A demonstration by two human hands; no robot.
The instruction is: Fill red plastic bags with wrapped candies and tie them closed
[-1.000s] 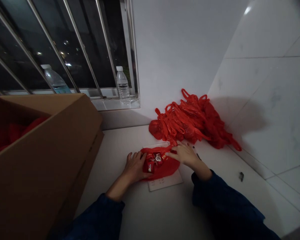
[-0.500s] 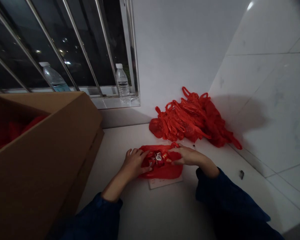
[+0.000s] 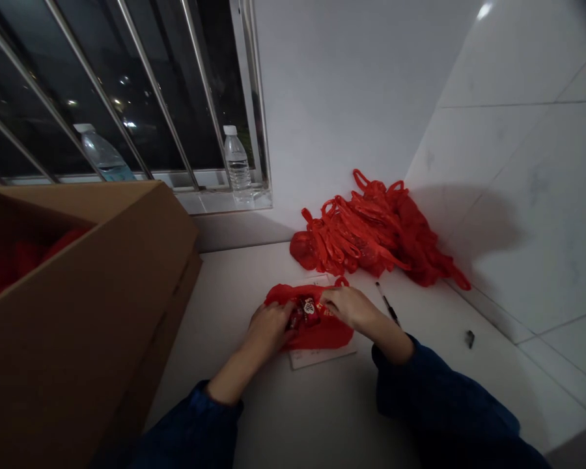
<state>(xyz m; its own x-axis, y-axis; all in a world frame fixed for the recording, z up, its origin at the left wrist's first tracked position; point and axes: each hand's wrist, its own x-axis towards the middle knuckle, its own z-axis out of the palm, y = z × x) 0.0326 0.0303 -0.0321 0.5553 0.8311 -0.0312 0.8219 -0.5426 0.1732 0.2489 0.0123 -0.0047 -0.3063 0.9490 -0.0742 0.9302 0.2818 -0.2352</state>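
- Red bag (image 3: 320, 333) is lying on a white card (image 3: 322, 357) on the desk (image 3: 273, 273), with some wrapped snacks (image 3: 305, 314) showing at its mouth.
- Left hand (image 3: 268, 331) is curled in narrow at the near side of the red bag, looks like it's holding the plastic by the snacks.
- Right hand (image 3: 349, 309) is resting across the top of the red bag, fingers toward the snacks. Can't tell if it's actually gripping.
- Behind the red bag there's a big heap of red bags (image 3: 371, 234), looks like a lot left there.
- Left of the red bag, a cardboard box (image 3: 102, 306) already has some red stuff inside, too dark to say how much.
- Pen (image 3: 387, 303) lies just right of the red bag.
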